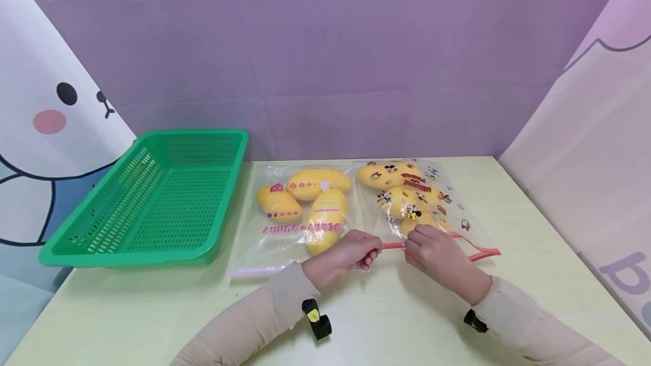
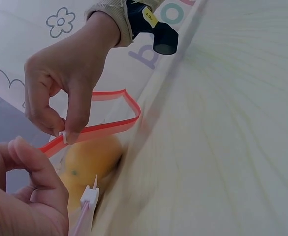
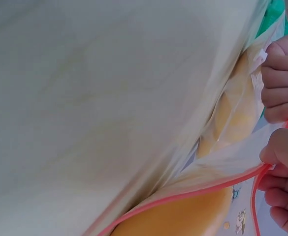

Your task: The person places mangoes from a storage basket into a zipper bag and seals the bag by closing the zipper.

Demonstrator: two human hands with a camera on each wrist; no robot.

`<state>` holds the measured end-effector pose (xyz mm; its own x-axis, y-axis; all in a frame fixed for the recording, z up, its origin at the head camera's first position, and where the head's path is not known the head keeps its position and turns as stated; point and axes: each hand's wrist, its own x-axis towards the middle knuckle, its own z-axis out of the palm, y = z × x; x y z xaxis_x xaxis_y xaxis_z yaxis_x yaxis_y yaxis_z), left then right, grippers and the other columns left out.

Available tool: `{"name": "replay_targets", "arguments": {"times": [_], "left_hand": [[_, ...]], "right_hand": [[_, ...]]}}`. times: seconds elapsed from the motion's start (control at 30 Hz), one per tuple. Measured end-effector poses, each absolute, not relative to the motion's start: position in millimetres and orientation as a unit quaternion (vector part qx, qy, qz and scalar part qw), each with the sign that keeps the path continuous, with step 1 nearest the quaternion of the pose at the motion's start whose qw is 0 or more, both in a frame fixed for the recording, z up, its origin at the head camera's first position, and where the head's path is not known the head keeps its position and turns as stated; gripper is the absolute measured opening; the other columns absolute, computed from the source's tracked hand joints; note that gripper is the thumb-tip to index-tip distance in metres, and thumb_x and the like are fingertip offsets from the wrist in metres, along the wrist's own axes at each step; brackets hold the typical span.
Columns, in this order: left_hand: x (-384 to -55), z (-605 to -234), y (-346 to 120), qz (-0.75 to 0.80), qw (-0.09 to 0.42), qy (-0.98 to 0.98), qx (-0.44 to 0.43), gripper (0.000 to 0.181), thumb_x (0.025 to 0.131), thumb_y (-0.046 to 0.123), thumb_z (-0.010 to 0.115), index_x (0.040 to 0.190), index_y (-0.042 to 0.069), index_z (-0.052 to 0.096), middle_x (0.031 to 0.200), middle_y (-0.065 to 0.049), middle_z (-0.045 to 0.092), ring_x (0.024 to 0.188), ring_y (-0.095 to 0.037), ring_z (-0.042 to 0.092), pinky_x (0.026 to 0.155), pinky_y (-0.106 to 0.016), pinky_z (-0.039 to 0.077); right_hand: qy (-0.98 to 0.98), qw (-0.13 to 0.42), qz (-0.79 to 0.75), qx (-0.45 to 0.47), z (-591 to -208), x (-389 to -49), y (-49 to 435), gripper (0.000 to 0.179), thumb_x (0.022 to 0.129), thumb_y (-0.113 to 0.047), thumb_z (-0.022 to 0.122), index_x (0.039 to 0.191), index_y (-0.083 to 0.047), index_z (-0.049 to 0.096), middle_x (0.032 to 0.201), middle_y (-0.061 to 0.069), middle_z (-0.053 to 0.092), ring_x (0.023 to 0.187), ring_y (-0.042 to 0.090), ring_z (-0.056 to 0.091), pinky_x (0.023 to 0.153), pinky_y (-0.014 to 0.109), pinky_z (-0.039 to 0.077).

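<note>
A clear zip bag with cartoon prints and a red zip edge lies at the right, several yellow mangoes inside. My left hand grips the left end of that red edge. Beside it, my right hand pinches the small white slider between thumb and finger. Right of the slider, the two red strips spread apart in a loop. A second zip bag with pink print lies flat to the left, holding three mangoes; its pale purple zip faces the near side.
An empty green plastic basket stands at the left of the pale wooden table. Behind the table hangs a purple cloth, with printed cloth panels at both sides. Each wrist wears a black camera mount.
</note>
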<state>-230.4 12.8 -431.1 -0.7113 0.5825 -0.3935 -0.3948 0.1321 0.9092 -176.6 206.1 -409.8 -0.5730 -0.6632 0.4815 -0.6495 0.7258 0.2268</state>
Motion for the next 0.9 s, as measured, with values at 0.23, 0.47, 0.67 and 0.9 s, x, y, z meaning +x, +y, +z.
{"name": "replay_targets", "arguments": {"times": [0.23, 0.47, 0.67, 0.9], "left_hand": [[-231.3, -432.4, 12.3, 0.655, 0.37, 0.654, 0.072, 0.017, 0.083, 0.008, 0.054, 0.066, 0.006, 0.054, 0.053, 0.005, 0.044, 0.043, -0.003, 0.037, 0.04, -0.013, 0.035], [-230.8, -431.1, 11.6, 0.653, 0.369, 0.658, 0.069, 0.016, 0.083, 0.008, 0.054, 0.067, 0.005, 0.055, 0.052, 0.005, 0.044, 0.043, -0.003, 0.037, 0.04, -0.013, 0.035], [-230.3, -431.5, 10.7, 0.657, 0.369, 0.653, 0.072, 0.02, 0.083, 0.008, 0.054, 0.063, 0.008, 0.053, 0.052, 0.005, 0.043, 0.043, -0.004, 0.037, 0.041, -0.013, 0.035], [-229.8, -431.0, 10.3, 0.66, 0.366, 0.652, 0.074, 0.021, 0.083, 0.008, 0.053, 0.062, 0.009, 0.052, 0.051, 0.005, 0.042, 0.042, -0.004, 0.037, 0.041, -0.013, 0.036]], "right_hand": [[-0.895, 0.268, -0.01, 0.357, -409.5, -175.2, 212.9, 0.02, 0.061, -0.008, 0.085, 0.072, -0.008, 0.067, 0.071, 0.0, 0.062, 0.067, 0.014, 0.05, 0.061, 0.027, 0.047], [-0.905, 0.251, -0.008, 0.343, -410.5, -173.8, 220.1, 0.022, 0.062, -0.009, 0.085, 0.074, -0.008, 0.068, 0.073, 0.0, 0.063, 0.069, 0.014, 0.051, 0.063, 0.028, 0.049], [-0.904, 0.249, -0.002, 0.348, -411.9, -174.1, 227.6, 0.019, 0.065, -0.008, 0.083, 0.077, -0.008, 0.068, 0.075, 0.0, 0.064, 0.07, 0.014, 0.052, 0.063, 0.028, 0.05], [-0.894, 0.268, 0.003, 0.36, -421.7, -178.2, 239.6, 0.008, 0.072, -0.008, 0.075, 0.075, -0.006, 0.067, 0.075, 0.002, 0.064, 0.07, 0.016, 0.053, 0.062, 0.03, 0.049]]}}
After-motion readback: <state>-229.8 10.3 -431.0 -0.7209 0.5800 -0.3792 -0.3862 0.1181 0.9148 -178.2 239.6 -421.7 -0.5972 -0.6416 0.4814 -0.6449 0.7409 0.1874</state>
